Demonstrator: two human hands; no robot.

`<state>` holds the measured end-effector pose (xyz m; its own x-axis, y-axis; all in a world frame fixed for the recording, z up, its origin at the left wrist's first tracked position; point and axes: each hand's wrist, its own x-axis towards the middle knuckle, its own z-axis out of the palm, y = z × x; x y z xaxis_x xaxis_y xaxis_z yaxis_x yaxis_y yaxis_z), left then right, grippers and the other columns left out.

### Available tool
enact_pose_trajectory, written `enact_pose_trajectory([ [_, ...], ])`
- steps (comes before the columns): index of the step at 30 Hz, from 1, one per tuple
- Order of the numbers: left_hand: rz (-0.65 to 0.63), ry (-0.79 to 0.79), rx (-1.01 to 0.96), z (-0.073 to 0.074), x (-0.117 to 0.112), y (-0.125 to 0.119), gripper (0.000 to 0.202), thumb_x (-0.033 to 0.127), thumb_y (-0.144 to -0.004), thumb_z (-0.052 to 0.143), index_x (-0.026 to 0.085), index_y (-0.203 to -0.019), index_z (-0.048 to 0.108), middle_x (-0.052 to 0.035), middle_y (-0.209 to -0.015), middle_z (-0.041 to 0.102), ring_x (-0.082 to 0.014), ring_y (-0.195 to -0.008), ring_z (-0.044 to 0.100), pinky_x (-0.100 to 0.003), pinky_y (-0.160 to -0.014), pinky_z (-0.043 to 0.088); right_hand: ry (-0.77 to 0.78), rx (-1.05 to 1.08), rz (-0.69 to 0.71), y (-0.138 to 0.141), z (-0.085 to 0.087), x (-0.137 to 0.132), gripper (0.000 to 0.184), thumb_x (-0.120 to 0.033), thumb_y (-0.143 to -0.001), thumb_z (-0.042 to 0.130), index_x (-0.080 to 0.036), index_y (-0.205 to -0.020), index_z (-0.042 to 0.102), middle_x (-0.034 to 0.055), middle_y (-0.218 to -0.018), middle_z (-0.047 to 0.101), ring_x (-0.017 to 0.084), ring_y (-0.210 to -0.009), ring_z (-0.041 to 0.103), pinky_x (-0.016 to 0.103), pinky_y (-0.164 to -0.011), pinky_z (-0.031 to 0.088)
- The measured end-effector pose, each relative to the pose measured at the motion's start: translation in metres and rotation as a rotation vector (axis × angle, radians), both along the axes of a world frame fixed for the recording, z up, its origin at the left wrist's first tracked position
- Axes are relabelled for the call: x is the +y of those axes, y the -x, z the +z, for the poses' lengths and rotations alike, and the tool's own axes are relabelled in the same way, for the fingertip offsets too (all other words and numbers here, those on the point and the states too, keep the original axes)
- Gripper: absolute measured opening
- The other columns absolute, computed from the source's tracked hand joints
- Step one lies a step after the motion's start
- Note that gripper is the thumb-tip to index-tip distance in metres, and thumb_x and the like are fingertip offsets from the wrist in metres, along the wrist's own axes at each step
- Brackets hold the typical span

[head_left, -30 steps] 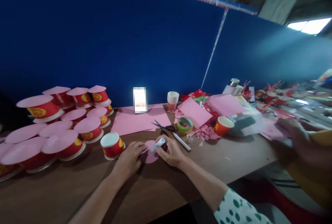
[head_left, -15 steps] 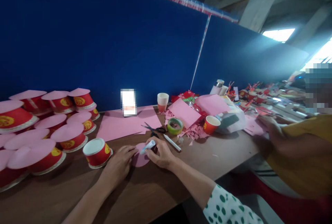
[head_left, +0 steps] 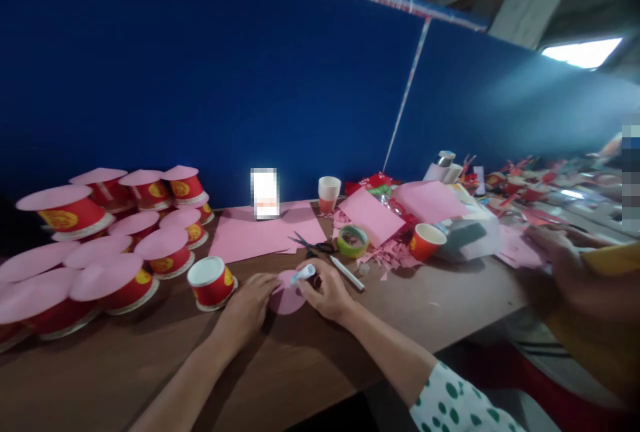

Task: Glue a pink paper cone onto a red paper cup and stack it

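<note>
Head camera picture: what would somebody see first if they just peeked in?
Probably the crowd of upturned red cups topped with pink paper discs, heaped on the left of the brown table, with the big blue wall behind them. Next, in the middle, the left hand presses on a pink paper circle while the right hand holds a white tube over it.

You look from your head camera, forward and down across the bench (head_left: 350, 352), close over it, facing the blue wall (head_left: 200, 85).
</note>
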<state>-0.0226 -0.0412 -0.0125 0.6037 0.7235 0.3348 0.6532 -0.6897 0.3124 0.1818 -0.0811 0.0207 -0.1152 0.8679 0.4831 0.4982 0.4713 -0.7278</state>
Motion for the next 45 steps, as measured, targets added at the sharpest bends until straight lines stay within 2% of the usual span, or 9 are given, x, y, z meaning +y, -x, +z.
enact_pose_trajectory([
  [4, 0.007, -0.002, 0.02, 0.0, -0.001, 0.001, 0.045, 0.003, -0.077, 0.037, 0.019, -0.113, 0.057, -0.0064, -0.115, 0.061, -0.0204, -0.108, 0.053, -0.04, -0.098, 0.042, 0.032, 0.007, 0.039, 0.0, 0.0, -0.001, 0.019, -0.019, -0.077, 0.053, -0.018, -0.095, 0.057, 0.0035, -0.085, 0.061, 0.014, -0.069, 0.055, 0.024, -0.064, 0.045],
  [9, 0.014, 0.031, 0.033, 0.001, -0.004, 0.001, 0.044, 0.002, -0.076, 0.038, 0.015, -0.114, 0.056, -0.0082, -0.119, 0.06, -0.021, -0.112, 0.051, -0.04, -0.099, 0.041, 0.031, -0.012, 0.094, 0.002, 0.0, -0.003, 0.019, -0.021, -0.078, 0.053, -0.018, -0.097, 0.057, 0.0041, -0.088, 0.063, 0.016, -0.076, 0.058, 0.025, -0.069, 0.045],
  [14, 0.002, 0.044, 0.041, 0.005, -0.005, -0.001, 0.043, 0.001, -0.077, 0.038, 0.014, -0.113, 0.057, -0.0085, -0.119, 0.06, -0.021, -0.111, 0.05, -0.039, -0.098, 0.042, 0.045, -0.099, 0.082, 0.005, -0.003, -0.004, 0.017, -0.025, -0.081, 0.053, -0.018, -0.097, 0.057, 0.0042, -0.088, 0.063, 0.016, -0.074, 0.057, 0.026, -0.067, 0.044],
  [20, 0.007, 0.06, 0.075, 0.005, -0.005, -0.001, 0.045, 0.0, -0.074, 0.041, 0.013, -0.115, 0.055, -0.0097, -0.121, 0.057, -0.0219, -0.112, 0.047, -0.038, -0.098, 0.041, 0.017, -0.193, 0.133, 0.005, -0.005, -0.004, 0.018, -0.027, -0.084, 0.05, -0.019, -0.099, 0.056, 0.0053, -0.087, 0.062, 0.017, -0.077, 0.057, 0.027, -0.069, 0.044],
  [27, 0.038, 0.156, 0.084, 0.014, -0.008, -0.002, 0.05, 0.001, -0.072, 0.045, 0.021, -0.118, 0.053, -0.0053, -0.12, 0.056, -0.0187, -0.113, 0.045, -0.034, -0.097, 0.04, -0.044, -0.309, 0.188, 0.009, -0.01, -0.002, 0.016, -0.023, -0.083, 0.051, -0.019, -0.098, 0.054, 0.0069, -0.093, 0.063, 0.019, -0.084, 0.058, 0.028, -0.076, 0.044],
  [35, 0.05, 0.141, 0.127, 0.022, -0.012, -0.003, 0.051, 0.0, -0.07, 0.045, 0.023, -0.115, 0.055, -0.0052, -0.117, 0.055, -0.0188, -0.111, 0.046, -0.034, -0.096, 0.039, -0.012, -0.36, 0.216, 0.011, -0.009, 0.001, 0.015, -0.025, -0.086, 0.049, -0.018, -0.098, 0.053, 0.0085, -0.098, 0.062, 0.019, -0.085, 0.057, 0.029, -0.076, 0.044],
  [40, 0.059, 0.134, 0.129, 0.023, -0.013, -0.004, 0.051, 0.001, -0.071, 0.045, 0.023, -0.117, 0.054, -0.0052, -0.117, 0.055, -0.019, -0.11, 0.046, -0.034, -0.095, 0.04, 0.011, -0.388, 0.236, 0.012, -0.005, 0.001, 0.012, -0.025, -0.086, 0.048, -0.018, -0.094, 0.053, 0.0078, -0.093, 0.061, 0.018, -0.08, 0.056, 0.027, -0.071, 0.043],
  [45, 0.057, 0.141, 0.134, 0.023, -0.013, -0.004, 0.052, 0.001, -0.071, 0.046, 0.023, -0.117, 0.054, -0.0055, -0.118, 0.055, -0.0193, -0.111, 0.045, -0.034, -0.095, 0.039, 0.049, -0.421, 0.207, 0.014, -0.007, 0.0, 0.011, -0.026, -0.085, 0.049, -0.017, -0.089, 0.053, 0.0047, -0.079, 0.061, 0.016, -0.067, 0.054, 0.024, -0.062, 0.04],
])
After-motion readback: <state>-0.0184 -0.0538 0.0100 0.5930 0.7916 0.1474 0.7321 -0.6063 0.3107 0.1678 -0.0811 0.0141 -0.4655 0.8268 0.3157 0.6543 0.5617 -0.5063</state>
